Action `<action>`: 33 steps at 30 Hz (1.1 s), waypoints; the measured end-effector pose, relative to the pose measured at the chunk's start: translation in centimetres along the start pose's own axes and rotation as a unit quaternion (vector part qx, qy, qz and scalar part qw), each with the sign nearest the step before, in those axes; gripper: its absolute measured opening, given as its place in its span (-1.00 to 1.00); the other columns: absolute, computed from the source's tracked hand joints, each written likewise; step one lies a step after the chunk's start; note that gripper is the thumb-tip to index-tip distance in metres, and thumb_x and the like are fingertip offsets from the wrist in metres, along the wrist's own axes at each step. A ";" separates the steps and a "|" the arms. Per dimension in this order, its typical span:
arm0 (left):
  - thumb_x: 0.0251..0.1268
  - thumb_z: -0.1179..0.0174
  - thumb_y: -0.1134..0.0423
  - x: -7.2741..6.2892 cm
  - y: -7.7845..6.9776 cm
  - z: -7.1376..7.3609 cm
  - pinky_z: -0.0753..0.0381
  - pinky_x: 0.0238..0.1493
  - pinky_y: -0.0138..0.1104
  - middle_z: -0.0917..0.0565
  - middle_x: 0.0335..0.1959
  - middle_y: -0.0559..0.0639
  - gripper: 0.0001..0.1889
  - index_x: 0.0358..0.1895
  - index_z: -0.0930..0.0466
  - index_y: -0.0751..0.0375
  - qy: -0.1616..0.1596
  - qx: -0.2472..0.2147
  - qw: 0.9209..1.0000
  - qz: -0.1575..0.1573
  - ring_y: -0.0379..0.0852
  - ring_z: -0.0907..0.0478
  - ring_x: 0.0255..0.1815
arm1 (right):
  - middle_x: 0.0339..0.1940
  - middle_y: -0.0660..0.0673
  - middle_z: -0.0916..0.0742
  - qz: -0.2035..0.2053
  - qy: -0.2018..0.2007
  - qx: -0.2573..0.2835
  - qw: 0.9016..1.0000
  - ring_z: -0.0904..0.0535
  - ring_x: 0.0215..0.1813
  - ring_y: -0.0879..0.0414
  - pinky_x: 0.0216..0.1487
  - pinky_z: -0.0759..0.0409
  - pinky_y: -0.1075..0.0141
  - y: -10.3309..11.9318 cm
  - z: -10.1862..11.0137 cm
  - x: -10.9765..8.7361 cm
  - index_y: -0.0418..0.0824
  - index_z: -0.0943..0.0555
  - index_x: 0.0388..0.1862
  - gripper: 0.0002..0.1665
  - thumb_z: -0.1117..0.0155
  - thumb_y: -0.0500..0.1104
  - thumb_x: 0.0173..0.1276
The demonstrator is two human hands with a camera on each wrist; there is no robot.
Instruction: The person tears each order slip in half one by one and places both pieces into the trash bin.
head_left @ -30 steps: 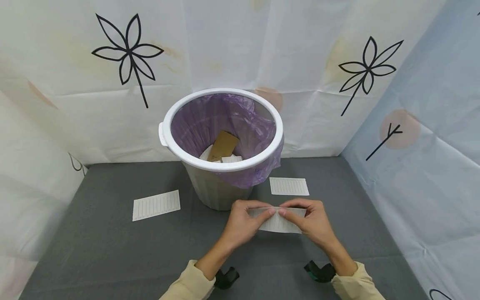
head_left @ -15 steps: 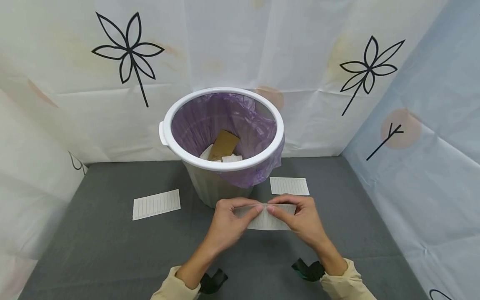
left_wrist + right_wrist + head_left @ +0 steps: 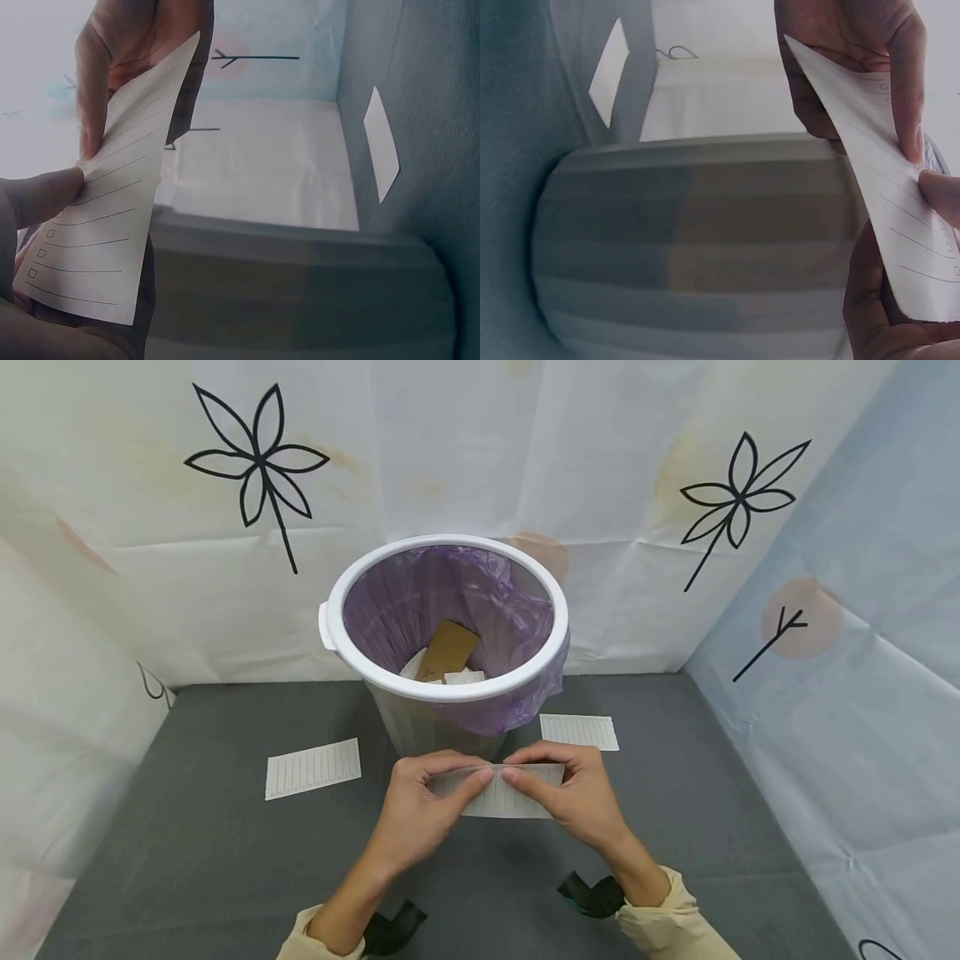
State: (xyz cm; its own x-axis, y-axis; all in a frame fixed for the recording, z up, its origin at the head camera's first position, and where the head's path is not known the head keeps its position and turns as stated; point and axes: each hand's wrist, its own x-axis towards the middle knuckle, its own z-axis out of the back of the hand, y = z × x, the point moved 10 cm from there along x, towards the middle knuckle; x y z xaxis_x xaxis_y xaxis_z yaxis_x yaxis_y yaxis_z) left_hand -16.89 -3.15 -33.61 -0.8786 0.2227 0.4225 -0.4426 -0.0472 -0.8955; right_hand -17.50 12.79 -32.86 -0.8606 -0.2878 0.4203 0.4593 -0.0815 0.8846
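A sheet of lined paper with small checkboxes (image 3: pixel 510 797) is held up in front of the bin, over the grey table. My left hand (image 3: pixel 423 806) pinches its upper edge between thumb and fingers. Close beside it my right hand (image 3: pixel 573 793) pinches the same edge, the two thumb tips nearly meeting at the middle. In the left wrist view the paper (image 3: pixel 112 195) looks whole and slightly bowed, its ruled side facing the thumbs. Fingers behind the sheet are partly hidden.
A white-rimmed bin (image 3: pixel 450 693) with a purple bag liner (image 3: pixel 375 610) stands behind the hands, holding brown cardboard (image 3: pixel 450 647) and white paper pieces. One lined sheet (image 3: pixel 313 768) lies left of it, another lined sheet (image 3: pixel 579 732) to its right. Patterned cloth walls (image 3: pixel 637 610) enclose the table.
Both hands have moved left together with the paper, from right of the bin to in front of it. Their pinch on its top edge looks the same.
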 end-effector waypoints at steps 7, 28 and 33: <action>0.33 -0.36 0.39 -0.2 -0.9 1.4 -0.65 -0.15 -0.27 -0.79 -0.26 -0.08 -0.90 -0.18 -0.83 0.19 -0.004 -0.010 1.000 -0.021 -0.07 -0.73 -0.20 | -0.27 -0.12 -0.80 -0.002 0.012 0.001 1.000 -0.70 -0.19 0.01 -0.15 -0.65 0.22 0.8 -1.3 0.6 -0.26 -0.78 -0.21 -0.85 -0.42 -0.43 0.29; 0.32 -0.37 0.38 -0.3 -1.9 2.5 -0.63 -0.23 -0.31 -0.79 -0.25 -0.09 -0.90 -0.17 -0.83 0.17 -0.012 0.006 1.000 -0.016 -0.09 -0.71 -0.22 | -0.30 -0.13 -0.80 0.008 0.018 -0.005 1.000 -0.70 -0.21 0.03 -0.10 -0.63 0.23 1.9 -2.2 1.6 -0.26 -0.79 -0.21 -0.85 -0.44 -0.42 0.27; 0.33 -0.36 0.38 -0.3 -2.0 2.5 -0.62 -0.22 -0.31 -0.78 -0.24 -0.09 -0.90 -0.16 -0.82 0.17 -0.010 0.007 1.000 -0.018 -0.09 -0.70 -0.22 | -0.30 -0.12 -0.79 0.008 0.020 -0.007 1.000 -0.70 -0.21 0.03 -0.11 -0.64 0.22 1.9 -2.2 1.4 -0.25 -0.79 -0.20 -0.85 -0.44 -0.42 0.28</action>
State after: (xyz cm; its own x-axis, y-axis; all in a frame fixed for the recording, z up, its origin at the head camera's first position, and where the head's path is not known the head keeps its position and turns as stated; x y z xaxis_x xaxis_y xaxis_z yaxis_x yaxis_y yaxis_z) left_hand -16.23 -5.56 -31.62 -0.8650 0.2053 0.4578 -0.4768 -0.0527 -0.8774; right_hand -17.39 10.07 -31.05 -0.8441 -0.3270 0.4248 0.4754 -0.0903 0.8751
